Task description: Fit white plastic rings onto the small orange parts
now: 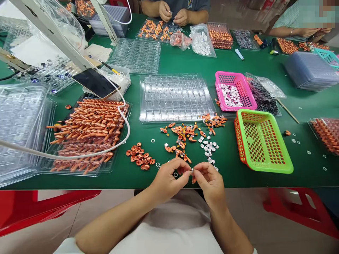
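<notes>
Both hands are meeting above the near edge of the green table [185, 67], the left hand [172, 176] and the right hand [212, 180] closing thumb and finger on a small pale piece [192, 170]; a bit of orange is showing beneath the right fingers, though I cannot tell whether it is joined to that piece; taking the hands as the clock's centre, a loose scatter of orange parts [181, 144] is lying toward twelve, and white discs [208, 154] are spreading at one; orange cups [139, 162] are sitting in a heap between nine and ten, with tubular orange pieces [92, 120] filling trays farther out that way; a clear tray [174, 95] is lying beyond the scatter between eleven and twelve; a pink basket [246, 88] is holding white pieces at one; a green basket [272, 169] is resting inside a red one [239, 148] between two and three.
</notes>
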The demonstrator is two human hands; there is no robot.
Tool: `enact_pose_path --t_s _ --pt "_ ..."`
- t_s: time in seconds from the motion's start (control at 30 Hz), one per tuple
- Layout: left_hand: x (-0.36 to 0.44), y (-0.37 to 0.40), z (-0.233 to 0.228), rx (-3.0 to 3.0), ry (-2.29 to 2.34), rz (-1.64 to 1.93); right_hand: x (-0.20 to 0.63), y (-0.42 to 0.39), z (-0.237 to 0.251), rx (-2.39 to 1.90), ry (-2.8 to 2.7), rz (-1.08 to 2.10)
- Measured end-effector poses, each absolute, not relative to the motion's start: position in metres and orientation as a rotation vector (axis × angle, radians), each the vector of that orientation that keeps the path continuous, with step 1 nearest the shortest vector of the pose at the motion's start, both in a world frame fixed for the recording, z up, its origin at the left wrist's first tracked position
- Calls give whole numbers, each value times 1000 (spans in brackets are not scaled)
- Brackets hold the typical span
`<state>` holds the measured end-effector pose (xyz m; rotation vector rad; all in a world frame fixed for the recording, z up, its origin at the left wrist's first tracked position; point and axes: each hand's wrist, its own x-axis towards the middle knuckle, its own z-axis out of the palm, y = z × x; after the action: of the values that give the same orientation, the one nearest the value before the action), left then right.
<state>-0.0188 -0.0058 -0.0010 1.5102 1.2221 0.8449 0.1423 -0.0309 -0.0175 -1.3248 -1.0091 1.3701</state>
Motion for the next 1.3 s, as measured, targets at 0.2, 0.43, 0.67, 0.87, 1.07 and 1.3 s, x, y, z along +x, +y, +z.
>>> enact_pose_path --t_s 0.2,0.43,0.67,0.87,1.07,1.3 --pt "-19 -7 1 1494 1227 829 142 -34 -20 -1358 -1105 1236" --pt "-18 -7 2 1500 1166 876 140 -43 -27 -1382 -1261 965" --pt "-22 -7 3 1802 1077 969 149 -32 -14 -1347 -1312 1253" --pt "-22 -8 8 1844 1091 956 154 -32 -15 -1319 -1233 1328" --pt "-16 -6 2 1766 1108 1026 148 -30 -23 -1173 -741 1633" --pt "-11 -4 3 1724 1127 1060 141 -25 -15 -1157 -523 1734"
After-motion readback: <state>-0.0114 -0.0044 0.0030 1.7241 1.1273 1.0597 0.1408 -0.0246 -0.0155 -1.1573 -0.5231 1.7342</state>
